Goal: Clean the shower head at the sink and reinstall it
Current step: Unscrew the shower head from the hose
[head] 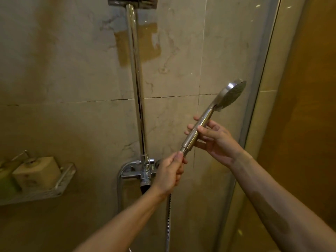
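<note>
A chrome hand shower head (229, 96) points up and to the right, its spray face turned right. My right hand (216, 140) grips its handle around the middle. My left hand (170, 173) is closed on the hose end right at the base of the handle, where the two meet. The metal hose (168, 219) hangs down from my left hand and runs off the bottom of the view. The joint itself is hidden by my fingers.
A chrome riser rail (136, 79) runs up the tiled wall to a bracket (132, 1) at the top. The mixer valve (143, 171) sits just left of my left hand. A wire shelf (61, 186) holds a beige bottle (37, 172) at the left. A glass shower door (254, 124) stands at the right.
</note>
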A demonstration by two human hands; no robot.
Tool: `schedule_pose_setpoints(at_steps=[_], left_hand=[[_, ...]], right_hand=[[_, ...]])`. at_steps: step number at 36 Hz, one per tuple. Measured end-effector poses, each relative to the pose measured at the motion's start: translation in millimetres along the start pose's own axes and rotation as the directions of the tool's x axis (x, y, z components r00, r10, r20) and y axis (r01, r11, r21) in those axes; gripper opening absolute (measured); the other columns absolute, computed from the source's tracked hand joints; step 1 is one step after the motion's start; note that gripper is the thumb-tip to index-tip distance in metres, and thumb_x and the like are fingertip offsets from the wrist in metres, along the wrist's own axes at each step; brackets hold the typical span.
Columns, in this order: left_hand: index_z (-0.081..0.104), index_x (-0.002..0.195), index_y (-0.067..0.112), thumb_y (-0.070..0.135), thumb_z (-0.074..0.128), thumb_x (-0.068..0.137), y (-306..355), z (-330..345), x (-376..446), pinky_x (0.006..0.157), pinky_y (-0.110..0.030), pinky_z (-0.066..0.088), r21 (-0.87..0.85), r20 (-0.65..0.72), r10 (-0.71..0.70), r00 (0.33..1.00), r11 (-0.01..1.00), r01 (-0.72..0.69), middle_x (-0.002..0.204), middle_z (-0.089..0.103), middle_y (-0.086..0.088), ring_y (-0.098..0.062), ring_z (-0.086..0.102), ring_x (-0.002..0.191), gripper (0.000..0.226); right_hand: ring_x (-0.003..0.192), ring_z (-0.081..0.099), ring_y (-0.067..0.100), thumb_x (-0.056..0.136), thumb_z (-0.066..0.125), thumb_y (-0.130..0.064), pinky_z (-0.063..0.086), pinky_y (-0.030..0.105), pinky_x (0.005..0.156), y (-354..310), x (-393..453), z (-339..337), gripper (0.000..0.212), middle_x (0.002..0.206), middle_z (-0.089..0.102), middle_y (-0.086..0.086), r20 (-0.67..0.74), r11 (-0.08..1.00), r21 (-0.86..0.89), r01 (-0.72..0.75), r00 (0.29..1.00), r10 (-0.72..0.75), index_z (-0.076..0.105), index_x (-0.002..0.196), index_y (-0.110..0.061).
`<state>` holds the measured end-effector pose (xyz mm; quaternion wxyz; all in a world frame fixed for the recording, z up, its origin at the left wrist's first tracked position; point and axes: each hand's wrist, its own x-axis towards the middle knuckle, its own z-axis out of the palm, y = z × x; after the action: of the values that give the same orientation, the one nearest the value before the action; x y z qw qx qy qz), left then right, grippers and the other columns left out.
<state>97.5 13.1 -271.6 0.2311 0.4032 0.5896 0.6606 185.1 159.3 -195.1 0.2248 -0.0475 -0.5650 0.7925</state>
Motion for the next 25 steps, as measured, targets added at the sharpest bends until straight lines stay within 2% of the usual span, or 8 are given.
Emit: schedule_pose_setpoints(at_steps=[4,8,10,12,15,17,20,25], left_hand=[[0.053,0.084,0.017,0.048,0.037,0.096,-16.2,0.5,-5.2,0.041,-0.015,0.024,0.110,-0.054,0.074,0.996,0.992,-0.068,0.050,0.037,0.011,-0.003,0.029,0.045,0.036],[0.053,0.084,0.018,0.046,0.039,0.093,-24.4,4.3,-9.6,0.043,-0.013,0.026,0.119,-0.062,0.073,0.995,0.991,-0.066,0.049,0.040,0.012,-0.001,0.032,0.047,0.033],[0.052,0.083,0.016,0.045,0.038,0.090,-27.1,5.5,-11.1,0.041,-0.013,0.025,0.068,-0.044,0.040,0.998,0.997,-0.036,0.048,0.039,0.011,-0.001,0.030,0.045,0.032],[0.050,0.084,0.015,0.045,0.038,0.091,-29.7,6.3,-12.1,0.039,-0.015,0.023,0.028,-0.021,-0.003,1.000,1.000,0.004,0.049,0.038,0.010,-0.002,0.029,0.043,0.033],[0.049,0.086,0.015,0.040,0.035,0.098,-34.2,6.9,-13.9,0.036,-0.016,0.021,-0.027,0.016,-0.079,0.997,0.997,0.079,0.050,0.036,0.010,-0.003,0.026,0.040,0.031],[0.048,0.085,0.016,0.038,0.033,0.099,-37.2,8.3,-14.8,0.035,-0.015,0.021,-0.042,0.032,-0.110,0.993,0.993,0.112,0.049,0.034,0.010,-0.002,0.025,0.039,0.030],[0.048,0.083,0.017,0.040,0.033,0.099,-42.3,10.6,-15.7,0.036,-0.015,0.021,0.000,0.025,-0.112,0.993,0.994,0.112,0.050,0.033,0.011,-0.002,0.025,0.040,0.031],[0.050,0.083,0.017,0.040,0.035,0.097,-44.6,13.6,-17.2,0.040,-0.015,0.022,0.079,0.012,-0.036,0.999,0.996,0.035,0.054,0.032,0.011,-0.002,0.027,0.044,0.031]], right_hand=[[0.095,0.068,0.021,0.083,0.077,-0.025,0.062,0.039,0.073,4.4,-3.7,13.4,0.031,0.107,0.067,0.010,-0.161,0.930,-0.366,-0.041,0.987,-0.020,0.062,0.108,-0.017],[0.071,0.066,0.020,0.075,0.083,-0.006,0.059,0.033,0.053,10.7,-3.5,22.1,0.046,0.090,0.064,0.015,-0.347,0.947,-0.319,0.024,0.927,-0.141,0.058,0.111,0.009],[0.072,0.067,0.021,0.074,0.081,0.001,0.061,0.038,0.057,15.9,-5.0,20.9,0.053,0.091,0.067,0.014,-0.374,0.963,-0.264,0.056,0.914,-0.156,0.051,0.118,-0.001],[0.081,0.070,0.025,0.076,0.078,0.004,0.061,0.046,0.070,22.1,-6.0,16.5,0.057,0.097,0.070,0.015,-0.382,0.981,-0.186,0.058,0.915,-0.127,0.043,0.117,-0.013],[0.099,0.070,0.031,0.082,0.070,0.008,0.055,0.050,0.089,25.3,-8.1,8.8,0.048,0.112,0.072,0.019,-0.310,0.999,0.017,0.028,0.950,-0.021,0.043,0.114,-0.013],[0.108,0.068,0.032,0.084,0.066,0.009,0.052,0.050,0.093,26.3,-8.9,3.3,0.043,0.116,0.072,0.019,-0.249,0.997,0.077,0.001,0.968,0.018,0.045,0.116,-0.012],[0.108,0.064,0.028,0.086,0.066,0.001,0.054,0.048,0.088,28.2,-10.9,1.2,0.042,0.112,0.069,0.009,-0.249,0.998,-0.057,-0.022,0.968,0.007,0.052,0.126,-0.006],[0.084,0.070,0.017,0.076,0.083,-0.015,0.062,0.033,0.068,31.9,-12.7,5.4,0.045,0.090,0.070,0.002,-0.367,0.934,-0.356,0.024,0.916,-0.163,0.062,0.114,-0.006]])
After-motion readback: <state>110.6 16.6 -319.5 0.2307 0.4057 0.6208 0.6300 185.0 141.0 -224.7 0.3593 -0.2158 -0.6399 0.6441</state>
